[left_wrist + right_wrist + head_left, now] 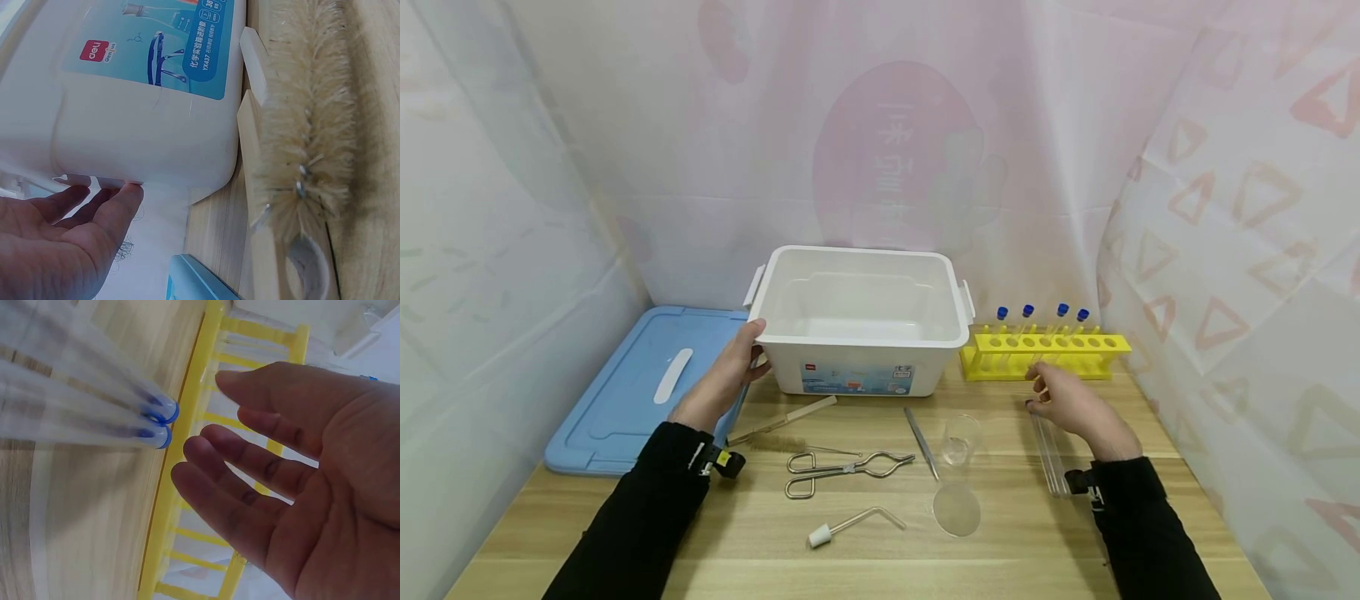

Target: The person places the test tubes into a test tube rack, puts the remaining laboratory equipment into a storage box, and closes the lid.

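Note:
My left hand (722, 379) is at the left front corner of a white plastic bin (857, 367), its fingertips touching the side just under the rim in the left wrist view. The bin has a blue label (156, 37) on its front. Over on the right, my right hand (1071, 404) hovers with loosely bent fingers and nothing between them. Close by it lie two clear test tubes (1051, 458), their blue caps (164, 412) pointing at a yellow test tube rack (1037, 350). Several blue-capped tubes (1027, 311) stand in the rack.
A blue lid (617, 375) lies at left. In front of the bin are a bristle brush (778, 443), a wooden clamp (808, 408), metal tongs (850, 469), tweezers (921, 442), a beaker (957, 450), a round disc (957, 510) and a bent glass tube with white stopper (820, 536).

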`<state>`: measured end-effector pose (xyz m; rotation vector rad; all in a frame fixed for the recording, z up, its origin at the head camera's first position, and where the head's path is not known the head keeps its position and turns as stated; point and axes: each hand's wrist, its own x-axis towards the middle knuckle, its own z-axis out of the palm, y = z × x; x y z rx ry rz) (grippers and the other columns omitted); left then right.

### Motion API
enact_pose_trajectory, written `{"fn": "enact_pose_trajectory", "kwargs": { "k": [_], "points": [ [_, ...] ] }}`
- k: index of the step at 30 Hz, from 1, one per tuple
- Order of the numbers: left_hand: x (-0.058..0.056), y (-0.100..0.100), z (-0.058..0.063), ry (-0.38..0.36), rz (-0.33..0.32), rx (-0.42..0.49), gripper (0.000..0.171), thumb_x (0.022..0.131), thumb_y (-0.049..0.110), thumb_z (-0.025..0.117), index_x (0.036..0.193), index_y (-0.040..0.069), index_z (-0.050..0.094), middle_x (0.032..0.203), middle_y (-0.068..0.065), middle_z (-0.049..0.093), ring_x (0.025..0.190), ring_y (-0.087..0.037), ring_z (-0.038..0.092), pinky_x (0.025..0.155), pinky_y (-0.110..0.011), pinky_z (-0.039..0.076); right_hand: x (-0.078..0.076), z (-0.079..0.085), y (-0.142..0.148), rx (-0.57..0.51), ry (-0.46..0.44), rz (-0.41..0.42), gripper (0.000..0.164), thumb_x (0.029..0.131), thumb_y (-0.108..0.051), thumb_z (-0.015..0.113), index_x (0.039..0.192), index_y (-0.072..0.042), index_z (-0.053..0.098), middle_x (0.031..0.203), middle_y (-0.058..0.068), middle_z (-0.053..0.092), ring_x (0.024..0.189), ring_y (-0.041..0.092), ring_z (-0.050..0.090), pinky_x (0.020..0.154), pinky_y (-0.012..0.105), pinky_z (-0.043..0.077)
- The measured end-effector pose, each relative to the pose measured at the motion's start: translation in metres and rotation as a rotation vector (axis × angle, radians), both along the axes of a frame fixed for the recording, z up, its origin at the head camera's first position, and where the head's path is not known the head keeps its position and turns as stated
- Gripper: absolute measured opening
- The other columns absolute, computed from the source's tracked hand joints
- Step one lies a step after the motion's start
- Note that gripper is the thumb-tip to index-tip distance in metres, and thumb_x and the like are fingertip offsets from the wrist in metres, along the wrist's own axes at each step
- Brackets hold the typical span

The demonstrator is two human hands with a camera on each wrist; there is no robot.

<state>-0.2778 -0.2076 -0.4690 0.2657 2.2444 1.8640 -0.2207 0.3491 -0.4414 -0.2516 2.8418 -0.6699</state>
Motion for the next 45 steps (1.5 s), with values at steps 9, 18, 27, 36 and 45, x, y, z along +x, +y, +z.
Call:
{"fn": "enact_pose_trajectory", "kwargs": {
  "k": [9,18,27,36,45],
  "points": [
    [0.000,0.000,-0.001,0.009,0.001,-0.013,0.089,0.121,0.070,0.026,0.191,0.018,0.007,0.197,-0.025,0.008,0.186,-0.052,0.007,0.152,-0.075,0.022,-0.003,-0.005,0.005,0.085,-0.048,-0.049,0.048,0.108,0.008,0.073,0.152,0.014,0.058,0.127,0.033,0.071,0.105,0.039,0.070,0.081,0.043,0.062],
    [0.000,0.002,-0.001,0.008,0.003,-0.010,0.090,0.121,0.070,0.026,0.192,0.019,0.005,0.197,-0.025,0.007,0.186,-0.051,0.007,0.152,-0.076,0.022,-0.012,-0.027,0.020,0.130,-0.129,-0.114,0.045,0.109,-0.004,0.076,0.147,0.015,0.059,0.116,0.028,0.074,0.093,0.032,0.069,0.075,0.040,0.061],
    [0.000,0.001,0.000,0.017,-0.003,-0.010,0.090,0.121,0.069,0.026,0.191,0.017,0.007,0.197,-0.026,0.008,0.186,-0.052,0.007,0.152,-0.076,0.023,-0.052,-0.094,0.067,0.085,-0.162,-0.140,0.027,0.109,-0.013,0.078,0.125,0.003,0.064,0.108,0.019,0.072,0.080,0.024,0.070,0.064,0.034,0.063],
    [0.001,0.000,0.000,0.013,-0.006,-0.010,0.090,0.121,0.071,0.025,0.191,0.017,0.008,0.197,-0.025,0.008,0.186,-0.051,0.007,0.152,-0.075,0.023,-0.013,-0.018,0.021,-0.005,-0.124,-0.184,0.039,0.115,-0.004,0.068,0.145,0.018,0.056,0.106,0.026,0.073,0.082,0.028,0.073,0.067,0.034,0.063],
    [0.000,0.000,-0.001,0.010,-0.009,-0.006,0.089,0.122,0.071,0.026,0.191,0.018,0.007,0.197,-0.025,0.008,0.186,-0.051,0.008,0.152,-0.074,0.023,-0.007,0.002,0.025,-0.041,0.015,-0.186,0.041,0.117,0.000,0.063,0.150,0.020,0.050,0.112,0.033,0.071,0.087,0.032,0.074,0.074,0.040,0.060]
  ]
}}
